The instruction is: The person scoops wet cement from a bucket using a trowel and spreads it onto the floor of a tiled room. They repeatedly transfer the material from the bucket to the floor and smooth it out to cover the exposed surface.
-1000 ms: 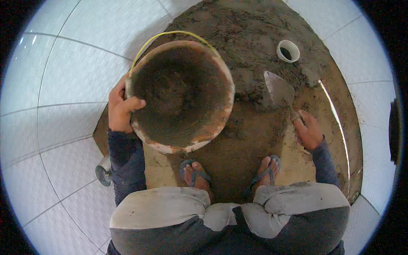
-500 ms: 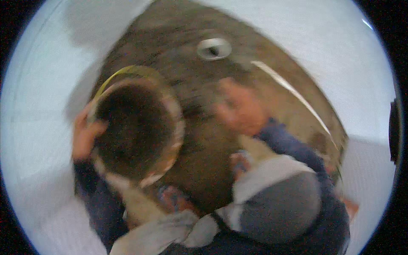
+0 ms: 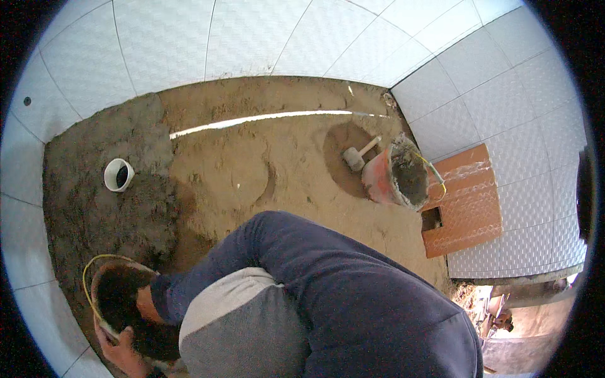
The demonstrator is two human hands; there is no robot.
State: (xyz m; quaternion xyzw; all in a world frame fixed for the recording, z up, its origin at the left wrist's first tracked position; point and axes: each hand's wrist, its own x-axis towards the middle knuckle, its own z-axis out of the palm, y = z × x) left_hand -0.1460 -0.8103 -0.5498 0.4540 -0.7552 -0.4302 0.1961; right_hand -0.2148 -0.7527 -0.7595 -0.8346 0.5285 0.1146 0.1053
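Currently, bucket (image 3: 120, 290) at lower left, near the wall, its mouth facing up toward the camera, yellow handle (image 3: 87, 280) arched beyond the rim. Left hand (image 3: 124, 350) clasps its rim, pinching the edge. Right hand (image 3: 148, 306) reaches down inside, arm crossing over the knee (image 3: 242, 321); fingers hidden, so cannot tell whether spread or closed. Dark mortar (image 3: 107, 227) lies alongside, surrounding a white pipe (image 3: 118, 175). Farther right: mallet (image 3: 355, 159) beside a second bucket (image 3: 380, 179), which contains grey mix.
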